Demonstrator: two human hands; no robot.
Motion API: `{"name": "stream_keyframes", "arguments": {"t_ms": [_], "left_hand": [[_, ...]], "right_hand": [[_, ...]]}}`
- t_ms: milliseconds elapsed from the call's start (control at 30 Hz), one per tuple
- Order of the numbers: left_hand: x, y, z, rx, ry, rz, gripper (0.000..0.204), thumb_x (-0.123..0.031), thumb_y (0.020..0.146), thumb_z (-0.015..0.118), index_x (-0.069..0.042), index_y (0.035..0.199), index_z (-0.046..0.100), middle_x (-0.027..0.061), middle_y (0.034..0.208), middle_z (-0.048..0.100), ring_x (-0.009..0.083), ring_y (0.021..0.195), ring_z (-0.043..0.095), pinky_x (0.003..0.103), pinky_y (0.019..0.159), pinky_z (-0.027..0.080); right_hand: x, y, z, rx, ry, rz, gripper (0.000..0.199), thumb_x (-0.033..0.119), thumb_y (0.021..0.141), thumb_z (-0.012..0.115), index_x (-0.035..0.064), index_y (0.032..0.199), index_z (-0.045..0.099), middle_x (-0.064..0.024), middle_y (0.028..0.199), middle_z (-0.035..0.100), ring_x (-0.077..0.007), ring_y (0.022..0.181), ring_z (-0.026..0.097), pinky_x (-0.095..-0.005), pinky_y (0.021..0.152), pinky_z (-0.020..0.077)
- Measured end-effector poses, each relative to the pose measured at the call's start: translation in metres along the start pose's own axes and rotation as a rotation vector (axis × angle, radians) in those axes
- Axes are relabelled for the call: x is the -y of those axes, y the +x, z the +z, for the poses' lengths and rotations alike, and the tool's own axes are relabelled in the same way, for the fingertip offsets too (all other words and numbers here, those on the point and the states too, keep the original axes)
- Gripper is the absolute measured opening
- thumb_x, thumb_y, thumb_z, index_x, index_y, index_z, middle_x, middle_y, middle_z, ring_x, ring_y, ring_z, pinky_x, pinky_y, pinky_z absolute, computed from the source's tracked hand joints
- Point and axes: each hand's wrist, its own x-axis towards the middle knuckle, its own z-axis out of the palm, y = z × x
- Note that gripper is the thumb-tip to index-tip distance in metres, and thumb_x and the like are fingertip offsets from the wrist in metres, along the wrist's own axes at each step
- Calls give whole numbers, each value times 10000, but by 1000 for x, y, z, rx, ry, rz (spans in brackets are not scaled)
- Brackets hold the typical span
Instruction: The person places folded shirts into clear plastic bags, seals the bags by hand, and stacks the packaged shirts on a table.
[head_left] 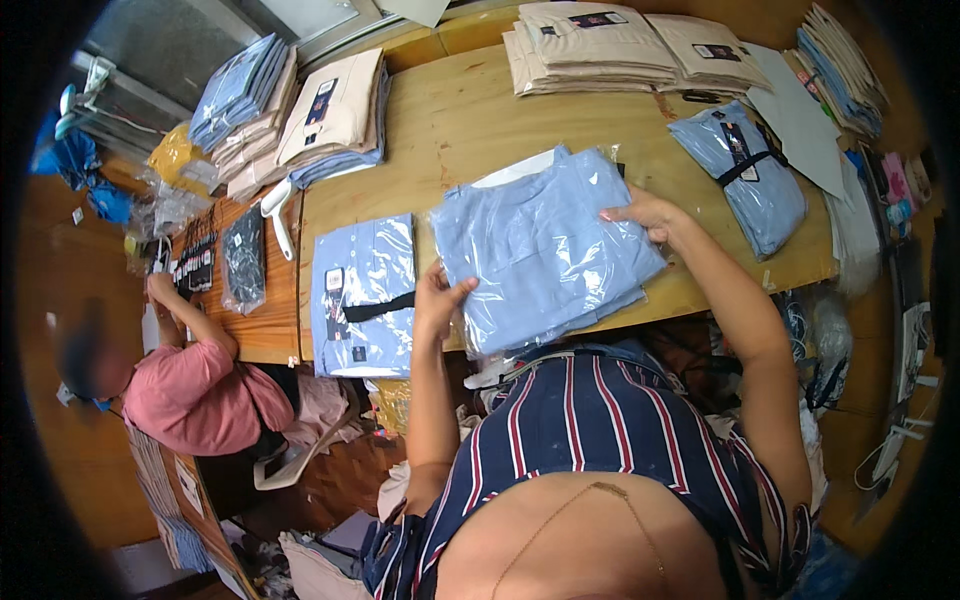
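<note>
A folded light-blue shirt in a clear plastic bag (545,255) lies at the table's near edge, held between my two hands. My left hand (438,303) pinches its left side, thumb on top of the plastic. At the upper right corner my right hand (645,214) grips the bag, thumb on top and the other fingers partly hidden beneath. A white sheet edge shows behind the shirt's far side. Just left of my left hand rests another bagged blue shirt (362,285) with a dark tag and a black strap across it.
Stacks of folded beige garments (590,50) stand at the back; beige and blue piles (330,110) are at back left. A bagged blue garment with a black strap (745,180) lies right. A white handheld tool (280,215) sits left, near a seated person in pink (200,390).
</note>
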Motion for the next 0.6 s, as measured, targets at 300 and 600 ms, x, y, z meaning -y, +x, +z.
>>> {"name": "stream_keyframes", "arguments": {"t_ms": [300, 600], "left_hand": [[-48, 73, -83, 70, 350, -100, 369, -8, 693, 631, -9, 1041, 507, 116, 786, 625, 108, 556, 565, 196, 484, 462], [-126, 88, -174, -209, 692, 27, 389, 20, 682, 619, 1, 1051, 498, 54, 634, 581, 89, 496, 523, 191, 425, 404]], "right_hand": [[-12, -46, -76, -113, 21, -62, 747, 35, 642, 678, 44, 1263, 263, -122, 1217, 399, -207, 1095, 410, -358, 908, 352], [43, -142, -147, -424, -178, -229, 764, 42, 584, 710, 40, 1241, 320, -109, 1128, 482, -214, 1009, 472, -327, 876, 377]]}}
